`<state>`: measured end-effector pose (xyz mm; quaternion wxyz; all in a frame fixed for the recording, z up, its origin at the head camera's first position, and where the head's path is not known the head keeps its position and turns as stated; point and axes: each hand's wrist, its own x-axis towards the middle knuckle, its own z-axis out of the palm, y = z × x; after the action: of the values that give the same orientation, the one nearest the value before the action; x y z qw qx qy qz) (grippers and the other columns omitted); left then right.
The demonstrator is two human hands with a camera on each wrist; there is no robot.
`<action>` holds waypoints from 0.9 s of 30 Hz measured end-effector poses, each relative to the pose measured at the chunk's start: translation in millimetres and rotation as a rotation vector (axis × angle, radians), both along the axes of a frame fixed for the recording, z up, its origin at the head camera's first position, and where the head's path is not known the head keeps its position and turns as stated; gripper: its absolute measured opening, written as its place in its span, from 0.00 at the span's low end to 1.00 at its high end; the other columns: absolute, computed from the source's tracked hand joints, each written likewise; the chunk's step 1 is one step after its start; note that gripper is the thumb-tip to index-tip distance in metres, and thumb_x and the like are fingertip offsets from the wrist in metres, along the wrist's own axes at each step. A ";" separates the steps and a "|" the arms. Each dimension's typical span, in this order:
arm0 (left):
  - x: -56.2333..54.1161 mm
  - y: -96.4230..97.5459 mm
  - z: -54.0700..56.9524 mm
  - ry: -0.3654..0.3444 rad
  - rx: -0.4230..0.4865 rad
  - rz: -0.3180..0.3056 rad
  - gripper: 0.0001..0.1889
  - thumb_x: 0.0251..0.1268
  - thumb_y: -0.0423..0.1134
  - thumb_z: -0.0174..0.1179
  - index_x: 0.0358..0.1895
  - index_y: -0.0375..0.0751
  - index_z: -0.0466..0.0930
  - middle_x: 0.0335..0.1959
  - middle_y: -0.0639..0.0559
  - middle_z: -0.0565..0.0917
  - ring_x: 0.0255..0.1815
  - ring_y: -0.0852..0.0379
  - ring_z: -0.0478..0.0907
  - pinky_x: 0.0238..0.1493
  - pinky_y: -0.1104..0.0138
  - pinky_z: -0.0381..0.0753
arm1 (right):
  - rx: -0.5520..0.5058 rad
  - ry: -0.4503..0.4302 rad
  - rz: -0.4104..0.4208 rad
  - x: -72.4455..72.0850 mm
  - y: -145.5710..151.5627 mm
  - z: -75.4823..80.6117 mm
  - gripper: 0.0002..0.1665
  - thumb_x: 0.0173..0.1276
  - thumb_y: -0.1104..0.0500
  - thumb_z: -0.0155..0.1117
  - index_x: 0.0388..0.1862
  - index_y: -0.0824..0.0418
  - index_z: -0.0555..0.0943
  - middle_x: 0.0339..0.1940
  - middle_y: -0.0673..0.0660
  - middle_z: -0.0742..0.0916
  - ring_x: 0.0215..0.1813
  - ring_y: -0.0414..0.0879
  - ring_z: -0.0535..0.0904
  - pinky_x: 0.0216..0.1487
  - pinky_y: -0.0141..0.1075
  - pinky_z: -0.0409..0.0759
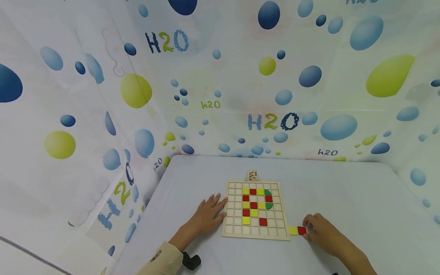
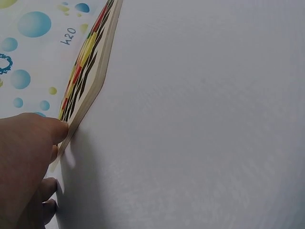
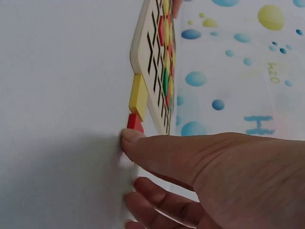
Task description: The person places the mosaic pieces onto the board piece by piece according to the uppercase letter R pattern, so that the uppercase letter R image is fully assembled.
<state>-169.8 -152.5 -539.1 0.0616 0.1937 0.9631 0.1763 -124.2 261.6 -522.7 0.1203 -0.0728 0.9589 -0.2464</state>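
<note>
A wooden grid board (image 1: 237, 228) lies on the table, with red, yellow and green pieces in some of its squares. My left hand (image 1: 206, 214) rests at the board's left edge with fingers spread; its thumb touches the rim in the left wrist view. Off the board's near right corner, a yellow square tile (image 1: 293, 230) and a red square tile (image 1: 301, 230) lie side by side. The right hand (image 1: 321, 233) has its thumb and curled forefinger at the red tile. In the right wrist view the thumb (image 3: 138, 143) covers part of that tile.
Behind the board lies a small pattern card (image 1: 252, 175) with a coloured grid. A black object (image 1: 191, 261) is by the left sleeve. The white table (image 1: 192, 172) meets a curtain with blue and green dots (image 1: 220, 76) at its back and left.
</note>
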 end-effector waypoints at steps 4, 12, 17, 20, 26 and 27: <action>0.2 0.3 0.3 -0.003 0.003 -0.003 0.32 0.83 0.55 0.51 0.84 0.53 0.62 0.86 0.43 0.58 0.87 0.38 0.52 0.82 0.36 0.51 | -0.022 0.024 0.017 -1.1 -3.5 -4.4 0.16 0.65 0.61 0.78 0.49 0.55 0.82 0.44 0.50 0.80 0.48 0.44 0.78 0.57 0.48 0.85; -0.9 0.0 -1.5 -0.001 -0.006 -0.001 0.32 0.83 0.56 0.51 0.84 0.53 0.61 0.86 0.44 0.58 0.87 0.38 0.52 0.82 0.36 0.51 | -0.080 0.100 0.007 -8.4 -3.4 -10.1 0.14 0.68 0.64 0.76 0.50 0.59 0.83 0.42 0.51 0.80 0.43 0.44 0.75 0.45 0.37 0.83; -1.6 -0.9 -1.5 -0.003 -0.012 0.001 0.33 0.83 0.57 0.50 0.84 0.54 0.60 0.86 0.44 0.57 0.87 0.39 0.51 0.82 0.36 0.51 | -0.080 0.152 0.039 -18.1 -8.4 -17.0 0.14 0.70 0.64 0.73 0.52 0.61 0.81 0.44 0.52 0.79 0.44 0.44 0.74 0.43 0.36 0.80; -1.9 -0.8 -1.5 -0.002 -0.013 0.000 0.33 0.83 0.57 0.50 0.85 0.54 0.60 0.86 0.44 0.57 0.87 0.39 0.51 0.82 0.37 0.51 | -0.075 0.164 0.045 -24.8 -15.5 -20.7 0.15 0.72 0.63 0.72 0.54 0.61 0.81 0.45 0.53 0.78 0.45 0.44 0.74 0.45 0.37 0.81; -1.4 -0.1 -1.8 0.000 -0.011 -0.003 0.33 0.83 0.56 0.50 0.84 0.54 0.61 0.86 0.44 0.58 0.87 0.39 0.51 0.82 0.37 0.51 | -0.076 0.156 0.069 -33.5 -24.7 -21.4 0.15 0.73 0.63 0.71 0.55 0.62 0.80 0.47 0.54 0.79 0.47 0.45 0.75 0.52 0.41 0.85; -1.2 0.2 -1.8 0.001 -0.016 -0.002 0.33 0.83 0.56 0.50 0.84 0.54 0.60 0.86 0.44 0.58 0.87 0.39 0.52 0.82 0.37 0.51 | -0.070 0.156 0.077 -34.2 -24.6 -20.5 0.15 0.73 0.63 0.71 0.55 0.63 0.80 0.47 0.54 0.79 0.47 0.45 0.76 0.53 0.42 0.85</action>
<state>-171.1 -152.2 -540.8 0.0627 0.1943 0.9643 0.1686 -158.4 237.0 -543.2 0.0521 -0.1329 0.9526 -0.2685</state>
